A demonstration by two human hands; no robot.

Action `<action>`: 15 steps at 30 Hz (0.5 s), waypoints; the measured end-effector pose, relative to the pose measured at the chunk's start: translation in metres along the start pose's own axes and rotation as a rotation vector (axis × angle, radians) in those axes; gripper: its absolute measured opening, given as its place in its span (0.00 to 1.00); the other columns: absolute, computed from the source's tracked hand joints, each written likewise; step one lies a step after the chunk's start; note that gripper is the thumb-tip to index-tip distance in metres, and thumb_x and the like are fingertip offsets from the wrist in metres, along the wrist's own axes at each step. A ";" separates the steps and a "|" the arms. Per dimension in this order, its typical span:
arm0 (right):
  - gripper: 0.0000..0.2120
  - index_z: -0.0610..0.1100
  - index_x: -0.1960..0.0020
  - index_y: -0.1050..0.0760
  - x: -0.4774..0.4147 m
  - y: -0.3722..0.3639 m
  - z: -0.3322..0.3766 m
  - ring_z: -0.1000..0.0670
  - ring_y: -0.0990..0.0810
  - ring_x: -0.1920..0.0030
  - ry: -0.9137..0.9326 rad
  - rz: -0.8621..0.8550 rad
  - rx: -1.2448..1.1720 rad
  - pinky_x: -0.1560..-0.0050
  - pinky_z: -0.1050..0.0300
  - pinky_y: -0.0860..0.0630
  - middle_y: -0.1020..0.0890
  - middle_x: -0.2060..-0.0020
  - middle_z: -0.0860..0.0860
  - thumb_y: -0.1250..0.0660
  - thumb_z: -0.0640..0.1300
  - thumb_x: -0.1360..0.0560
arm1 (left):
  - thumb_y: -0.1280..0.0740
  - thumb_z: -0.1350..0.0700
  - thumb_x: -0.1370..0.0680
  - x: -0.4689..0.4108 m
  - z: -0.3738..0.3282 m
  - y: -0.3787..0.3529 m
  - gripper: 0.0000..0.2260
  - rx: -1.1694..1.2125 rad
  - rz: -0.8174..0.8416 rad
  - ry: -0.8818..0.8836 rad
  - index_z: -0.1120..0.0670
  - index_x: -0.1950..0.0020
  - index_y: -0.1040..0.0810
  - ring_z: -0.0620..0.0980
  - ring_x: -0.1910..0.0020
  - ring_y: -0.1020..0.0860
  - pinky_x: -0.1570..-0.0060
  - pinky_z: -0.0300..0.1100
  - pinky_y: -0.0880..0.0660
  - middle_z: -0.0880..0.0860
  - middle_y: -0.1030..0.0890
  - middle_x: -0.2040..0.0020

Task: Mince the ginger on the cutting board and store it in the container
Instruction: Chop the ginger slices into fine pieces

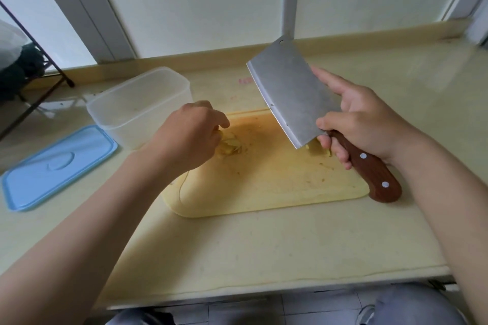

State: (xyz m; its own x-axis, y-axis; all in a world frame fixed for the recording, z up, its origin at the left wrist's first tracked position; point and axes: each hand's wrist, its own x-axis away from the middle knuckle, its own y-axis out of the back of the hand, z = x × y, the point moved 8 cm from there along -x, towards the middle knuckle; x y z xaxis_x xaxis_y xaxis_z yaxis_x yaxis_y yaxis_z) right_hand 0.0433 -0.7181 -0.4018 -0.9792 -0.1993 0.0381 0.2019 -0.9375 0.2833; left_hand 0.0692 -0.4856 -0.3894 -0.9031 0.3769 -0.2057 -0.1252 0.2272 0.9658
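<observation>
A yellow cutting board (264,187) lies on the counter. Sliced ginger (229,146) sits in a small pile at its left part, and my left hand (190,137) curls over it, fingertips pinching the slices. A few more ginger pieces (315,146) lie under the blade's heel. My right hand (361,119) grips a cleaver (293,92) by its brown wooden handle (369,169), blade lifted and tilted above the board, forefinger along the blade's side. A clear plastic container (137,103) stands open just left of the board.
The container's light blue lid (58,166) lies flat on the counter at the left. A dark metal rack (34,82) stands at the far left. A wall and a low ledge (343,34) run behind the counter. My knees show below the counter's front edge.
</observation>
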 end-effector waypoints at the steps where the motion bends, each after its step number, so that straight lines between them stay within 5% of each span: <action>1: 0.42 0.75 0.28 0.39 0.000 0.000 0.000 0.46 0.29 0.79 0.000 0.000 -0.001 0.76 0.53 0.28 0.23 0.72 0.42 0.41 0.29 0.20 | 0.32 0.60 0.21 0.000 0.001 0.001 0.11 0.005 0.008 0.008 0.51 0.39 0.17 0.53 0.50 0.22 0.51 0.46 0.24 0.51 0.21 0.46; 5: 0.42 0.76 0.29 0.38 0.001 0.001 0.000 0.46 0.29 0.79 0.001 0.004 -0.001 0.76 0.53 0.28 0.23 0.72 0.42 0.41 0.29 0.20 | 0.29 0.61 0.23 0.002 0.003 0.014 0.06 0.126 -0.015 0.063 0.52 0.49 0.16 0.49 0.55 0.20 0.54 0.42 0.22 0.47 0.20 0.56; 7: 0.41 0.77 0.31 0.37 0.001 0.001 0.000 0.46 0.29 0.79 0.005 0.007 -0.007 0.76 0.54 0.28 0.23 0.72 0.42 0.41 0.29 0.21 | 0.27 0.62 0.25 0.005 0.005 0.019 0.05 0.370 -0.016 0.185 0.53 0.52 0.16 0.45 0.60 0.19 0.59 0.37 0.20 0.47 0.18 0.60; 11: 0.40 0.78 0.36 0.36 0.001 0.004 0.001 0.46 0.29 0.79 0.007 -0.007 -0.016 0.76 0.54 0.28 0.23 0.71 0.42 0.41 0.29 0.21 | 0.26 0.68 0.27 0.014 -0.020 -0.005 0.05 0.958 0.172 0.374 0.64 0.54 0.20 0.56 0.61 0.18 0.55 0.47 0.19 0.58 0.18 0.63; 13: 0.41 0.77 0.32 0.37 0.001 0.006 0.001 0.46 0.29 0.78 0.007 -0.016 -0.014 0.75 0.53 0.27 0.23 0.71 0.41 0.41 0.29 0.21 | 0.26 0.68 0.28 0.015 -0.037 -0.015 0.05 0.966 0.185 0.334 0.62 0.56 0.20 0.56 0.61 0.17 0.57 0.46 0.19 0.59 0.17 0.63; 15: 0.41 0.76 0.30 0.38 0.002 0.008 0.000 0.46 0.29 0.78 0.006 -0.023 -0.009 0.75 0.54 0.27 0.23 0.71 0.41 0.41 0.29 0.21 | 0.26 0.67 0.28 0.014 -0.050 -0.014 0.06 0.715 0.097 0.136 0.58 0.56 0.18 0.47 0.63 0.18 0.60 0.37 0.23 0.55 0.17 0.61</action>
State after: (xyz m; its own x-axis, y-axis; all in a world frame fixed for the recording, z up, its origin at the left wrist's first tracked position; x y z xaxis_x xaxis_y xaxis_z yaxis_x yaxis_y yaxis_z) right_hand 0.0427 -0.7258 -0.3992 -0.9834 -0.1795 0.0263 0.1798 -0.9445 0.2750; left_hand 0.0379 -0.5281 -0.3982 -0.9452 0.3211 -0.0586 0.2145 0.7462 0.6302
